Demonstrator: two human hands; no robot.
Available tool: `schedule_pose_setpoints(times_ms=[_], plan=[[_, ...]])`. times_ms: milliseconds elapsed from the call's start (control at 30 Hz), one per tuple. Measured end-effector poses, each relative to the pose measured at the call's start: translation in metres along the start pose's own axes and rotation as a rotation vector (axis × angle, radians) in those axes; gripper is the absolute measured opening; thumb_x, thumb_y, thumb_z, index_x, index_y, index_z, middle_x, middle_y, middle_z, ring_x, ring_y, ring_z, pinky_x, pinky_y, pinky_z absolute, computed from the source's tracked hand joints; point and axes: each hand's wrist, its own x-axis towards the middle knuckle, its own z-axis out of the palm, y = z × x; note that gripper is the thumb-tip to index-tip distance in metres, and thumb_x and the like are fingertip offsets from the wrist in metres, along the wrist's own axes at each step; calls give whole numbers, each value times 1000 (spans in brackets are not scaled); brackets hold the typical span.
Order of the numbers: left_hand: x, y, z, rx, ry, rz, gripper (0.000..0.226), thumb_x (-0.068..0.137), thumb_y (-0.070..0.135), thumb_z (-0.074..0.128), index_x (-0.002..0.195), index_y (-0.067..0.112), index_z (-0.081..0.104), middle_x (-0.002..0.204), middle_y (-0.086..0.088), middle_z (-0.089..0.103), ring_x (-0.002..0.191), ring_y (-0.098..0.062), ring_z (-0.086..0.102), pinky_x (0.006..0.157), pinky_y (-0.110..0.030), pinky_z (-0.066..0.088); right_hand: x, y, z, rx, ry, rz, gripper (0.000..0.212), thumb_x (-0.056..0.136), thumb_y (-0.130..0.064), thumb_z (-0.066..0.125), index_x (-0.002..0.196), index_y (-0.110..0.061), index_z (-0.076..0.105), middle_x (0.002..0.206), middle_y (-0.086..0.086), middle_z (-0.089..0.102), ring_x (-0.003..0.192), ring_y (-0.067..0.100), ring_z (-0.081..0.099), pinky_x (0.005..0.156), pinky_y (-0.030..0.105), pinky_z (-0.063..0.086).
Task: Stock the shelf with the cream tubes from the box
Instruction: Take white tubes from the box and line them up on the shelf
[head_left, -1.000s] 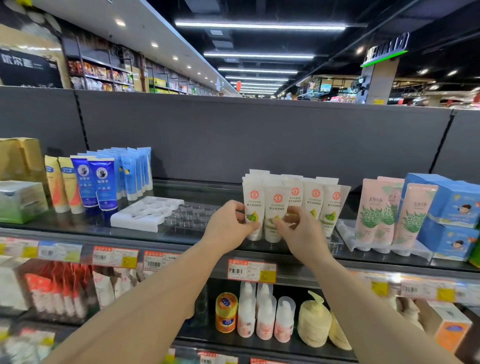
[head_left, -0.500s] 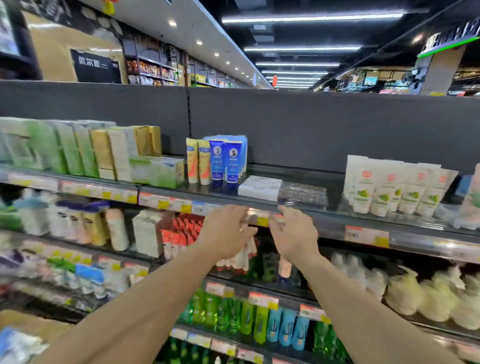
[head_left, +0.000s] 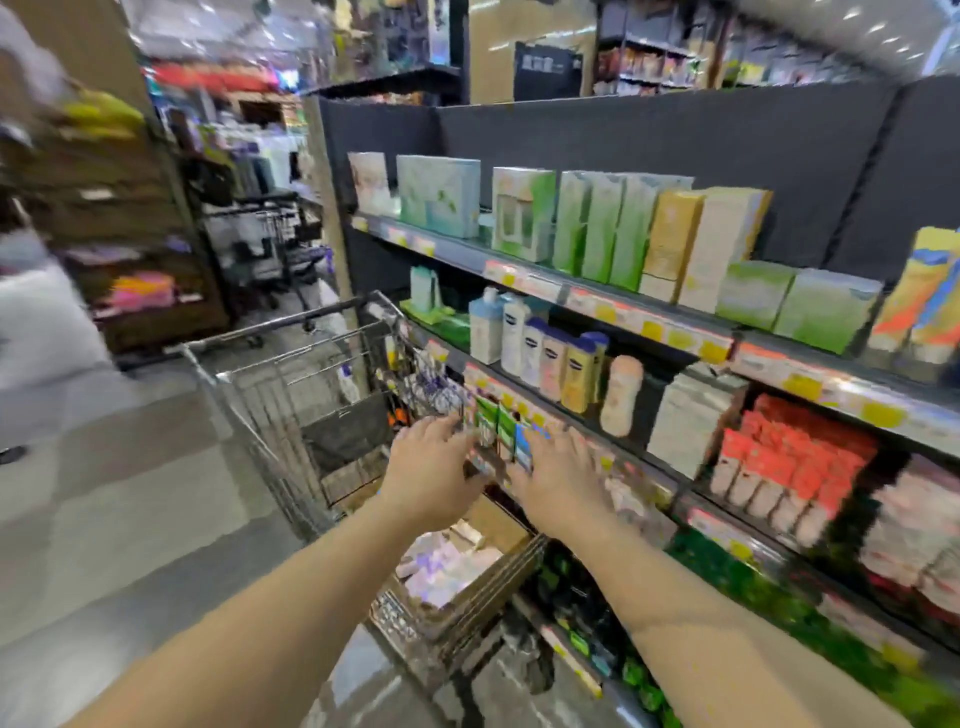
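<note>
1. Down below both forearms, one cardboard box (head_left: 488, 577) sat open, just beside the lower shelving; pale, blurred packs (head_left: 441, 564) lay inside it, too smeared to count or to tell as cream tubes.
2. Both hands were held out above the box, apart from each other and empty: the left hand (head_left: 428, 470) had its fingers relaxed and loosely spread, and the right hand (head_left: 558, 480) was also spread with straight fingers.
3. Between the two hands, green and blue packets (head_left: 501, 431) hung at the shelf edge; roughly three showed, though blur made the count unsure.
4. One wire shopping cart (head_left: 306, 400) stood beyond the left hand, beside the shelf (head_left: 675, 332).
5. On the second tier, about six bottles (head_left: 545, 353) stood in a row: one pale blue, several with dark caps, one peach-coloured.
6. Further right on that tier were one tall whitish pack (head_left: 691, 415) and a group of red-and-white tubes (head_left: 789, 462), uncountable.
7. On the top tier, green, white and yellow cartons (head_left: 623, 228) stood in a row.
</note>
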Motion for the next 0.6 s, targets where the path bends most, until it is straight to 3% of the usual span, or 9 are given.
schedule_pose_setpoints(times_ms=[100,367,600], plan=[[16,-45,19,43,-23,-47,63,82,64,50,136,31,46,141,-2,48,129,-27,43,105,-42,38,38,-25,29,8,-40,-49,61,96,-52,40,150,-27,28,158,5,19,147,27,10,117,46,12],[101,-128,57,12,-83,-156,73,82,65,52,144,28,40,149,-7,41,137,-27,36,112,-40,31,158,-50,93,99,-140,-74,58,95,-45,47,147,-27,31,156,3,25,146,27,14,117,44,13],[169,-172,119,-7,-197,-135,72,84,56,59,146,29,35,150,-8,38,137,-27,35,112,-37,30,237,-11,123,81,-164,52,49,94,-38,52,139,-22,43,143,6,44,132,29,36,107,40,32]])
